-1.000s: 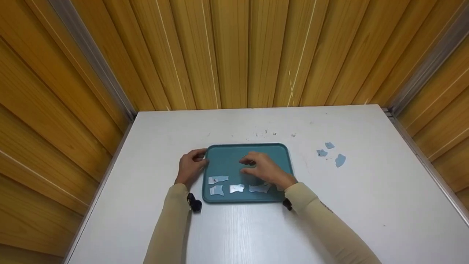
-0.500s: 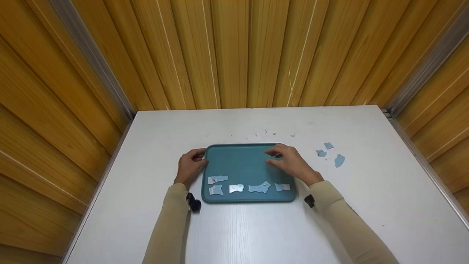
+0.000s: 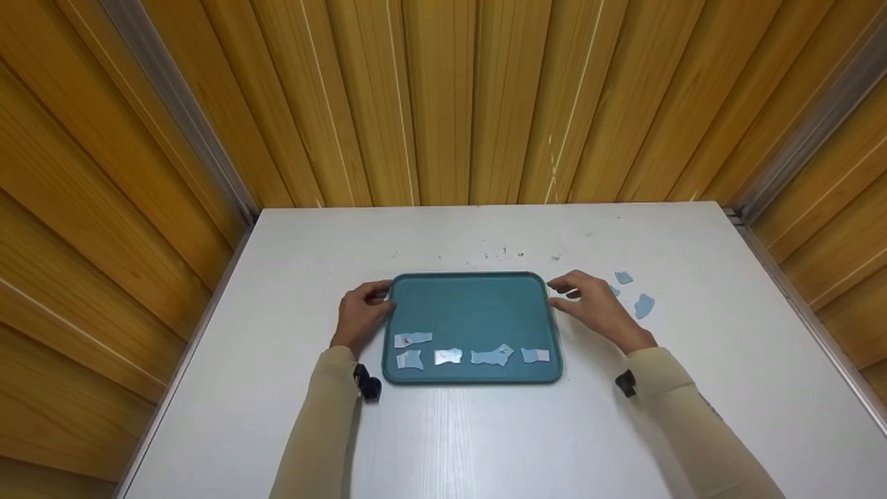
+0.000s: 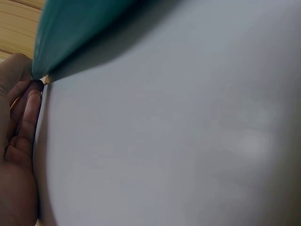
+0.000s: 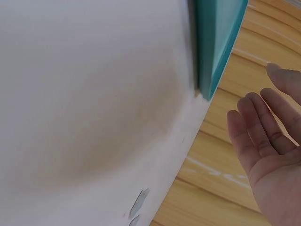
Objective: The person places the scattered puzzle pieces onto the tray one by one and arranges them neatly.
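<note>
Two hands, the left hand (image 3: 360, 315) and the right hand (image 3: 597, 308), are flanking one teal tray (image 3: 478, 305), which is lying flat on one white table (image 3: 443, 443).

Count on the tray: pale blue, ragged-edged fragments are lying in five spots. Four spots are forming a row along the near edge; one single fragment (image 3: 413, 339) is lying just beyond the leftmost. The jagged fragment (image 3: 493, 356), third in that row, may be comprising two abutting bits; this inspector cannot tell. Count off the tray: three loose fragments (image 3: 644, 305) are lying to its right, one being partly covered by the right hand.

Pose, left: thumb and forefinger are bending and touching the left rim near the far corner; whether they are pinching it cannot be told.

Pose, right: relaxed fingers are extending towards the right rim, thumb standing apart, nothing being held. The right wrist view is showing a gap between fingertips and tray.

Two beige sleeves (image 3: 319, 416) are reaching forward from the near side, one dark device (image 3: 626, 383) sitting at each wrist.
</note>
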{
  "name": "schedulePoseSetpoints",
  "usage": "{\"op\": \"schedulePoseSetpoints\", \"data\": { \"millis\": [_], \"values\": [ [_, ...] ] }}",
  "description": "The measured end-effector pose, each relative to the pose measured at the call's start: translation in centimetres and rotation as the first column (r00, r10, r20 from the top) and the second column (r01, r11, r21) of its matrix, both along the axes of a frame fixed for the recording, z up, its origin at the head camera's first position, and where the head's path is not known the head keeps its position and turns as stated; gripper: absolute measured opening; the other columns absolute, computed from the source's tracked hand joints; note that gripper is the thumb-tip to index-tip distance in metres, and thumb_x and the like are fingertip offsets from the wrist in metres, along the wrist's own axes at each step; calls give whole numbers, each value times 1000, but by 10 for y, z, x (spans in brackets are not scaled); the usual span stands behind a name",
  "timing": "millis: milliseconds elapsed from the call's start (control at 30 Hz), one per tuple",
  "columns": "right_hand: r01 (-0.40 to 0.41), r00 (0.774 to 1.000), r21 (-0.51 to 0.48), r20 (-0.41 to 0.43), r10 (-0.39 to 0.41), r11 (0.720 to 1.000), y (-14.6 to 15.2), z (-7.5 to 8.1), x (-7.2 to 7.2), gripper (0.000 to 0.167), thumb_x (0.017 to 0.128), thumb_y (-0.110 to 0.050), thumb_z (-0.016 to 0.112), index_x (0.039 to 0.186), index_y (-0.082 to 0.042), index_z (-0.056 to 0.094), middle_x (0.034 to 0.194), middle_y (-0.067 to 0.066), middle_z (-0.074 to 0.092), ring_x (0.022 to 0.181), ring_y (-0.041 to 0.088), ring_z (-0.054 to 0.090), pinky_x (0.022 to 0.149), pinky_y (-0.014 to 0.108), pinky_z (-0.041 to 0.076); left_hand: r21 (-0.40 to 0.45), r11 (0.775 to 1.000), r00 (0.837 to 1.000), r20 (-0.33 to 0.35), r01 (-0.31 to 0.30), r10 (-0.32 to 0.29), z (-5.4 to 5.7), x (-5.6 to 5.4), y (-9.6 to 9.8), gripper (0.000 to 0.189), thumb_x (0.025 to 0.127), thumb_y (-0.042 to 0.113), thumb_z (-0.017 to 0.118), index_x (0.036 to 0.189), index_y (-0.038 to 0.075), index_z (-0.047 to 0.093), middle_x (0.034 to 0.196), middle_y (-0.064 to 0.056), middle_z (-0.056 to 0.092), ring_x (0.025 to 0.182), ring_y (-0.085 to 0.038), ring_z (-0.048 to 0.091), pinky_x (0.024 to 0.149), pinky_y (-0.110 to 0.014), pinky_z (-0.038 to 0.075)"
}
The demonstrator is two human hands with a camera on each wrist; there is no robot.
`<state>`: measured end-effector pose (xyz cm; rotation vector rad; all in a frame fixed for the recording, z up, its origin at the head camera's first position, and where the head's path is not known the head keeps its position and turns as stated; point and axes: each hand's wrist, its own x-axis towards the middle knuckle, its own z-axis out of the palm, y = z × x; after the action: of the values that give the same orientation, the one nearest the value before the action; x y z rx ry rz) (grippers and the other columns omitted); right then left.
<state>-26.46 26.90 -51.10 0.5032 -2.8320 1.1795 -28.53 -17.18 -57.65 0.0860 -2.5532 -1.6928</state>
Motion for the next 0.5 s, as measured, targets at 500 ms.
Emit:
{"op": "schedulePoseSetpoints", "data": {
  "millis": [500],
  "values": [
    [103,994,31,-40,-102,994,66,-9,5,34,98,-5,75,129,7,68,125,24,66,117,44,64,101,56,52,0,1000,1000,-27,4,-4,-2,-2,-1,42,89,3,79,130,8,76,116,-8,74,107,-23,66,98,-41,53]
  ]
}}
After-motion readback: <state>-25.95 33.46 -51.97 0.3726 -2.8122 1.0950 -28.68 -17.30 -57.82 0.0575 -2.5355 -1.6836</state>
